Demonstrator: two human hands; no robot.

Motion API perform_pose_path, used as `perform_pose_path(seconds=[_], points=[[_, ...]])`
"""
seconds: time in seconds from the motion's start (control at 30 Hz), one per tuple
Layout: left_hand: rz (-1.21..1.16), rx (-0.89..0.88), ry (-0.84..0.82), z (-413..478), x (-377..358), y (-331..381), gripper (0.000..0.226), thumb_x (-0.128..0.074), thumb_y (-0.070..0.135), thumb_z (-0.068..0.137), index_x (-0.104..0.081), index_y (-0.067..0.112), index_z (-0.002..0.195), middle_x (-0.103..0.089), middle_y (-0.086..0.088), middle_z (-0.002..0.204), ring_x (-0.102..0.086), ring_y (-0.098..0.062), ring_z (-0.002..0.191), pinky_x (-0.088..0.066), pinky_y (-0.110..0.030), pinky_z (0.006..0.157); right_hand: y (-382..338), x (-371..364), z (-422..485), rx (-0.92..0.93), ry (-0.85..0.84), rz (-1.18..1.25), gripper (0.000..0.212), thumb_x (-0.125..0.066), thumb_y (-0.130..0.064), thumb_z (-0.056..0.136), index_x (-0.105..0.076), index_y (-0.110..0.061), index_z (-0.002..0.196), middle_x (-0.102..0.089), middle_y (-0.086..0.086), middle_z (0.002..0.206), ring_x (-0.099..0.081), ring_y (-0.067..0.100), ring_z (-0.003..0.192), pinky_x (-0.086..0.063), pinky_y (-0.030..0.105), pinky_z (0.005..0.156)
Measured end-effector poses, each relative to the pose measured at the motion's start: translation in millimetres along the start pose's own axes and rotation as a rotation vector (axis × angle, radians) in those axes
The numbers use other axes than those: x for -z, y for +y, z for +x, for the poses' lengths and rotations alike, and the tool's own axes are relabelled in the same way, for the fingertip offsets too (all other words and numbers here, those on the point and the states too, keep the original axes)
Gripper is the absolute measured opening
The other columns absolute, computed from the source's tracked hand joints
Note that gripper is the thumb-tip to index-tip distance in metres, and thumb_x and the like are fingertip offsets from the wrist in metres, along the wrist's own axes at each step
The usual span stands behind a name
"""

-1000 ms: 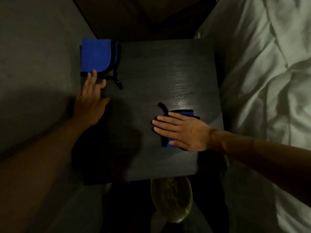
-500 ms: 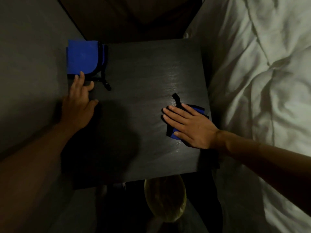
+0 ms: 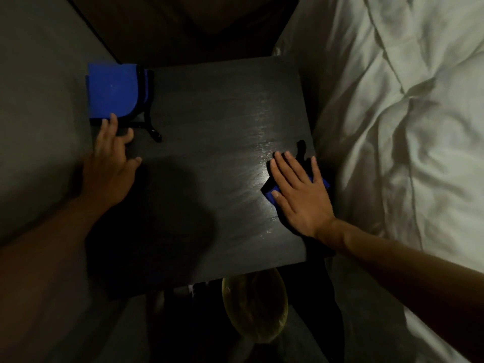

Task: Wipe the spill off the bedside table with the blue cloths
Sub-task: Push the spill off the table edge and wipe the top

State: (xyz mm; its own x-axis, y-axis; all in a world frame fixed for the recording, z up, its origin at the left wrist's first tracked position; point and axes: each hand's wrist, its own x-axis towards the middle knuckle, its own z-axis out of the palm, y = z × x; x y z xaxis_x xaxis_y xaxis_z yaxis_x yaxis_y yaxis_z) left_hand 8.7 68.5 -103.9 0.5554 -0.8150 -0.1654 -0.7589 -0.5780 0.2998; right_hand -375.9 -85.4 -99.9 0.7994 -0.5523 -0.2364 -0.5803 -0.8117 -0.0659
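The dark wooden bedside table [image 3: 209, 179] fills the middle of the view, with a wet sheen [image 3: 262, 142] on its right half. My right hand [image 3: 301, 195] lies flat, fingers spread, pressing a small blue cloth [image 3: 269, 193] with black trim against the table near its right edge; the hand hides most of the cloth. A folded blue cloth [image 3: 115, 91] with black edging lies on the far left corner. My left hand [image 3: 111, 163] rests flat on the table's left edge, its fingertips touching that cloth's near edge.
A bed with a rumpled white duvet [image 3: 406, 127] runs along the table's right side. A grey wall [image 3: 34, 113] is at the left. A dark headboard [image 3: 188, 24] stands behind the table. A yellowish round object [image 3: 255, 307] lies on the floor below the near edge.
My right hand has slid the small blue cloth to the right, from the table's middle to its right edge. My left hand has stayed by the folded cloth.
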Motion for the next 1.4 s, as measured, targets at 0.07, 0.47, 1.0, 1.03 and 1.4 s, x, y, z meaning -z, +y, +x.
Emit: perform_pose_path(seconds=[0.07, 0.47, 1.0, 1.03, 1.4], points=[[0.008, -0.005, 0.002, 0.5, -1.0, -0.7, 0.066, -0.066, 0.014, 0.086, -0.037, 0.008, 0.144, -0.003, -0.005, 0.163, -0.003, -0.024, 0.149, -0.017, -0.051, 0.118, -3.3, -2.3, -3.6, -0.085, 0.013, 0.034, 0.065, -0.011, -0.046, 0.106, -0.015, -0.015, 0.162, -0.008, 0.004, 0.171, -0.001, 0.02, 0.158, -0.009, 0.063, 0.121], [0.03, -0.021, 0.033, -0.6, -0.7, 0.7, 0.064, -0.066, 0.011, 0.085, -0.038, 0.004, 0.143, -0.005, -0.008, 0.163, -0.004, -0.026, 0.149, -0.018, -0.046, 0.118, -52.8, -13.3, -23.6, -0.574, 0.101, 0.205, 0.065, -0.009, -0.045, 0.106, -0.01, -0.013, 0.163, -0.004, 0.006, 0.171, 0.002, 0.021, 0.157, -0.006, 0.06, 0.124], [0.023, -0.055, 0.059, -0.9, -3.7, -3.5, 0.063, -0.066, 0.008, 0.084, -0.04, 0.002, 0.141, -0.007, -0.009, 0.163, -0.005, -0.026, 0.149, -0.019, -0.045, 0.116, 34.3, 12.4, -28.9, 0.399, -0.183, -0.009, 0.083, -0.049, -0.028, 0.093, -0.005, -0.03, 0.163, 0.003, 0.008, 0.171, 0.01, 0.026, 0.157, 0.0, 0.045, 0.126], [0.032, -0.07, 0.062, -1.3, -4.4, -4.5, 0.064, -0.067, 0.008, 0.084, -0.04, 0.002, 0.141, -0.007, -0.01, 0.163, -0.006, -0.027, 0.149, -0.02, -0.047, 0.115, 35.8, 9.5, -28.2, 0.406, -0.177, -0.018, 0.08, -0.047, -0.029, 0.095, -0.005, -0.03, 0.163, 0.003, 0.008, 0.171, 0.01, 0.025, 0.157, 0.002, 0.043, 0.126], [0.094, -0.088, 0.062, -1.5, -7.9, -11.5, 0.06, -0.061, 0.012, 0.087, -0.038, 0.005, 0.142, -0.009, -0.01, 0.162, -0.01, -0.028, 0.149, -0.033, -0.058, 0.107, 11.0, -5.7, -46.5, 0.117, -0.023, 0.072, 0.068, -0.031, -0.035, 0.098, -0.016, -0.021, 0.162, -0.013, 0.013, 0.169, -0.01, 0.029, 0.157, -0.018, 0.052, 0.123]])
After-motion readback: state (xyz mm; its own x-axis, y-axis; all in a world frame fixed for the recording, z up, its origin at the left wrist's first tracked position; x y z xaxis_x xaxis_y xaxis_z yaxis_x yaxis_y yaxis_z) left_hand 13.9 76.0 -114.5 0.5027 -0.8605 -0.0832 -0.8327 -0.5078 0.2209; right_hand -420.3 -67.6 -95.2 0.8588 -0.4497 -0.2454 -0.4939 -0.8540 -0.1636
